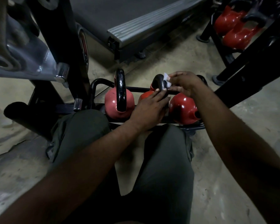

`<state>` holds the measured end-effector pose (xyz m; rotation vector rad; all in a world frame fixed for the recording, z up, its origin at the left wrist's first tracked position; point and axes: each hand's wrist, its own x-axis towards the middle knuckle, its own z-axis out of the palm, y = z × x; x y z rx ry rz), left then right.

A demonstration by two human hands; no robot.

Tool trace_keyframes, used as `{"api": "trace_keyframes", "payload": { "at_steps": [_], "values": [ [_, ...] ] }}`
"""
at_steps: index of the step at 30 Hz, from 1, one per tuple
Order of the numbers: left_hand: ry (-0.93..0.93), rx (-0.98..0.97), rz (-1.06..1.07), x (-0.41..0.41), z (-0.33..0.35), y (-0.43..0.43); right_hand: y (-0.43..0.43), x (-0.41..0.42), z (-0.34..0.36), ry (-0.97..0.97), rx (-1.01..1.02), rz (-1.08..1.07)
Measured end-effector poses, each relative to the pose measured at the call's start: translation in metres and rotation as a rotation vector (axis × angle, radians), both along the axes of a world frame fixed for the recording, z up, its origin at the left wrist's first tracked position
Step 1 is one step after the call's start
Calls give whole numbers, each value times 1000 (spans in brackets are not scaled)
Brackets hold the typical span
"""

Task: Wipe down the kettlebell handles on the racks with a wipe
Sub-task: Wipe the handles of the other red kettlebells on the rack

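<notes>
Low in the middle of the frame, a black tubular steel rack (192, 126) holds three kettlebells in a row. The right hand (186, 84) pinches a small white crumpled wipe (166, 80) between fingertips and thumb and presses it against the top of the thick black loop handle (159, 83) of the glossy red middle kettlebell (145, 95). The left hand (149, 107) comes in from below, its fingers laid across the near leg of that handle. I cannot tell whether the thumb closes round behind it.

To do this step well, I would say the left hand should keep the bell from rocking on the rails. The right hand should fold the wipe round the bar and run it over the arch and down both legs, inner face included, since that is where palms sit. The wipe looks small against the bar, so it may want turning to a fresh side.

The salmon-pink kettlebell with a black handle (118, 107) stands just left, and the glossy red round kettlebell (183, 109) just right, under the right wrist.

At top centre, the grey ribbed treadmill deck (136, 28) carries a pale mark on its side rail, too blurred to read. I can read no other writing.
</notes>
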<state>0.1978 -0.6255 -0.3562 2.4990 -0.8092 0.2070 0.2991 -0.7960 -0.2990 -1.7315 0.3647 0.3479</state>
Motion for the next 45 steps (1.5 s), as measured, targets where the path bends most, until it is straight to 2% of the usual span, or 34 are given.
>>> {"api": "trace_keyframes", "payload": {
  "at_steps": [2,3,7,10,12,14,19,20,22,23,26,29,32,36,39,45],
  "values": [
    [13,27,-30,6,2,3,7,19,1,-40,-94,25],
    [22,46,-34,7,3,5,13,29,3,-76,-204,85],
    [51,37,-36,8,3,6,40,49,23,-244,-944,607],
    [54,18,-42,12,-5,5,65,48,26,-316,-1244,788],
    [41,11,-26,12,-7,3,73,55,22,-257,-1222,709],
    [25,-7,-9,8,-6,0,67,60,21,-180,-1006,535],
    [2,-42,17,7,-5,-1,26,75,7,97,-627,379],
    [1,-60,17,7,-5,-2,16,73,4,145,-481,293],
    [-10,-96,20,8,-4,-2,4,70,-1,209,-263,260],
    [-21,-101,23,9,-4,-2,4,71,-2,201,-258,271],
    [-42,-93,21,9,-3,0,21,86,1,167,-434,304],
    [-43,-116,29,9,-4,1,53,100,1,185,-734,610],
    [-46,-127,22,9,-9,-1,88,100,4,154,-1201,951],
    [-47,-135,4,12,-11,0,121,88,10,97,-1588,1243],
    [-63,-125,21,12,-9,-1,126,79,6,133,-1715,1201],
    [-46,-116,19,10,-10,0,128,91,3,115,-1686,1184]
  ]
}}
